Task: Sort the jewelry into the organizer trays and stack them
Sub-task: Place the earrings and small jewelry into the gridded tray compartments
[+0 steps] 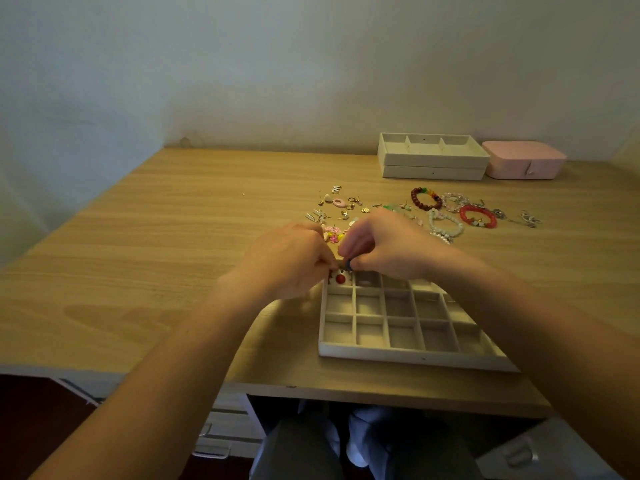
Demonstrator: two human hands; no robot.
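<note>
**Now sorting small earrings into a divided tray**

Seen from above, a person's two bare forearms reach over a wooden counter (145, 237). Both hands meet at the far left corner of a pale grid tray (408, 355) lying just in front of them. The left hand (287, 261) and the right hand (384, 247) each have fingertips pressed together, pinching a small piece between them; a bit of blue shows at the right fingertips, but the piece is too small to identify. In the corner compartment just below sits a red and white earring (340, 279). The other compartments in view look empty.

Beyond the hands, loose earrings (337, 202) lie scattered, with beaded bracelets (478, 216) to their right. Further back stand two stacked trays (433, 164) with a pink box (523, 164) touching their right side.

These pieces are probably very light, hard and slippery, with thin hooks that could bend or snag. A fingertip pinch on the solid body, not the wire, seems safest. The bracelets look flexible and are best lifted by the loop.

The grid tray's long axis runs left to right, slightly skewed, open side up. It appears rigid and light; gripping opposite walls would keep it level for stacking.
</note>
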